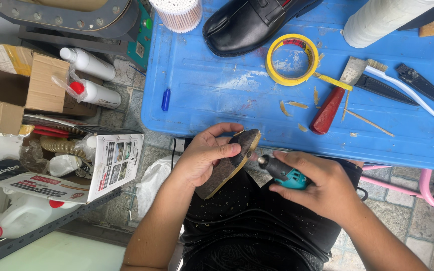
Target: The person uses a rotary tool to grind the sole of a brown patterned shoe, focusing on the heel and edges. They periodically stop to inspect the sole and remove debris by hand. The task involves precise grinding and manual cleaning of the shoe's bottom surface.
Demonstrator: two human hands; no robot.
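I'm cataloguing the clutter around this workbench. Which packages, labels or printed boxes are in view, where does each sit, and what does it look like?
White printed carton with small photo panels: left shelf, open, tilted.
Plain brown cardboard box: upper left, flaps open.
Two white spray bottles, one with a red cap: lying beside the brown box.
White plastic jug with red cap: lower left shelf, on its side.
Clear tub of cotton swabs: top, at the blue plastic tabletop edge.
No screens or signs.

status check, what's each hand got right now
Left hand grip shut on shoe sole, held edge-up over the lap. Right hand grip shut on teal rotary tool, tip at the sole's edge. Nothing between them.
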